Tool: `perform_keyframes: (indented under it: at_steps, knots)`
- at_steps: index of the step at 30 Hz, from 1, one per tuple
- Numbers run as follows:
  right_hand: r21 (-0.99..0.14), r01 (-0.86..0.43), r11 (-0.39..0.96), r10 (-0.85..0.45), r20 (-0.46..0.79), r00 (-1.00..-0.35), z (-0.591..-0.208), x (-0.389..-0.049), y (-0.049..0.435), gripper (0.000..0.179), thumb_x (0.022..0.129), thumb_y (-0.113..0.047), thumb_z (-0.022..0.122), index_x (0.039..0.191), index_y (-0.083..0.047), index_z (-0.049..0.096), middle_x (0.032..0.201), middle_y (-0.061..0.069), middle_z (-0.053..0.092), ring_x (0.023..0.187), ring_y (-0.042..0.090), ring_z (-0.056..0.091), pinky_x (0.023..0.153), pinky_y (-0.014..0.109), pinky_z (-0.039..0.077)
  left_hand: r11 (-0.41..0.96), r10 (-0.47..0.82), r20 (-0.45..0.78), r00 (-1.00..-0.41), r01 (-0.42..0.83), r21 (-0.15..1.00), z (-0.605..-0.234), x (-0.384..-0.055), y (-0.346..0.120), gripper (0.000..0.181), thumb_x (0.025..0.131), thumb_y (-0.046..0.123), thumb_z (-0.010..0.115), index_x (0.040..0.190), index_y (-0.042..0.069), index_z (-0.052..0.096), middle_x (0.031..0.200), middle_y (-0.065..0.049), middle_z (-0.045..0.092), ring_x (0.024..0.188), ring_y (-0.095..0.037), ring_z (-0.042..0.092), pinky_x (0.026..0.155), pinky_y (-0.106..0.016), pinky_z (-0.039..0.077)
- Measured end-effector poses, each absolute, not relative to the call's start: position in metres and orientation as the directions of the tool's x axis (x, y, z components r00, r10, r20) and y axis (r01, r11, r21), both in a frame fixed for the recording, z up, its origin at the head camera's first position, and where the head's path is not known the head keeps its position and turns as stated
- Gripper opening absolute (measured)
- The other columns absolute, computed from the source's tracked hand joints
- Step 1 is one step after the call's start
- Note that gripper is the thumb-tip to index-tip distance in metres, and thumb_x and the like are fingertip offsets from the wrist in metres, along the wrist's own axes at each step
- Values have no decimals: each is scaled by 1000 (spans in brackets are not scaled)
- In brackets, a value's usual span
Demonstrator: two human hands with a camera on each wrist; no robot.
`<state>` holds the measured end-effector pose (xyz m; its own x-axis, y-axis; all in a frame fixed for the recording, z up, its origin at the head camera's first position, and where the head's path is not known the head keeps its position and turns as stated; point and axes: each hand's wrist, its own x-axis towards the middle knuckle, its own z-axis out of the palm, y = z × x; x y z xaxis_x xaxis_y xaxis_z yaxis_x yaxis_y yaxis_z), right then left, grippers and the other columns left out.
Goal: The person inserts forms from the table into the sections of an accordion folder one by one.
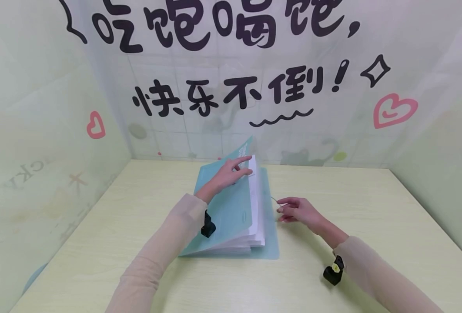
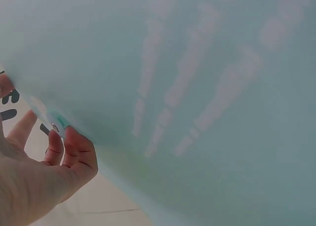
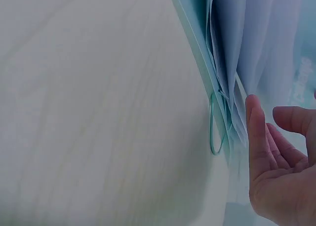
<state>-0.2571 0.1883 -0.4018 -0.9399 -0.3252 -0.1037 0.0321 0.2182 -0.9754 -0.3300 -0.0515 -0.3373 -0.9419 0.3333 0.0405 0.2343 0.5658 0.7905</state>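
Teal folder point(image 1: 231, 213) lay mid-worktop point(image 1: 372, 208), cover lifted. My left hand point(image 1: 227, 174) pinched cover's top edge over white sheets point(image 1: 254, 204); right hand point(image 1: 297, 211) hovered relaxed, fingers apart, beside elastic loop point(image 3: 216, 122). Best practice, I judged: steady cover, leaf slowly

Head cam up high, looking forward-down over whole table point(image 1: 372, 208). Wrist cams super close: left pressed against folder point(image 2: 197, 87) cover, right at folder's edge. All three share folder.
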Motion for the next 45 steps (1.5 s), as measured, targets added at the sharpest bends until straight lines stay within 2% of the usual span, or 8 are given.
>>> perform_keyframes:
  at_steps: [10, 16, 24, 36, 41, 45]
  knots:
    - [-948, -97, 305, -174, 44, -984, -394, -265, 210, 34, 89, -5, 47, 117, 14, 45, 102, 30, 54, 78, 25, 62, 69, 35, 48, 633, 321, 72, -944, 271, 725, -347, -331, -40, 57, 82, 42, 56, 134, 26, 39, 99, -9, 38, 88, -20, 39, 66, -31, 34]
    - [-907, -176, 384, -158, 123, -980, -395, -268, 216, 31, 89, -7, 49, 115, 10, 49, 100, 28, 55, 79, 26, 62, 68, 36, 49, 680, 270, 45, -962, 224, 699, -354, -326, -33, 60, 79, 48, 57, 132, 21, 43, 110, -12, 37, 94, -22, 40, 75, -35, 37]
    - [-744, -342, 574, -172, 299, -939, -399, -269, 218, 23, 86, -7, 54, 105, 6, 59, 90, 19, 60, 70, 24, 62, 58, 27, 47, 675, 253, -8, -967, 171, 718, -361, -319, -27, 56, 80, 42, 59, 127, 14, 47, 115, -14, 36, 98, -24, 41, 82, -38, 38]
    - [-566, -436, 700, -198, 434, -879, -395, -269, 226, 18, 83, -3, 55, 99, 3, 63, 87, 14, 63, 69, 21, 63, 59, 33, 48, 706, 333, -74, -940, 197, 680, -384, -314, -24, 54, 81, 35, 61, 128, 13, 45, 112, -12, 38, 96, -23, 40, 81, -36, 37]
    - [-494, -474, 729, -206, 501, -840, -392, -269, 235, 17, 82, -1, 54, 96, 2, 63, 87, 14, 64, 69, 24, 62, 60, 35, 48, 767, 401, -92, -912, 279, 578, -392, -309, -26, 62, 78, 37, 64, 131, 14, 42, 117, -13, 38, 98, -22, 40, 81, -37, 37]
    - [-421, -501, 756, -215, 564, -797, -389, -269, 246, 18, 81, 1, 54, 96, 3, 63, 88, 14, 63, 72, 25, 62, 62, 37, 48, 839, 438, -147, -887, 345, 421, -392, -301, -30, 75, 75, 46, 63, 137, 15, 34, 132, -13, 31, 115, -28, 33, 90, -49, 28]
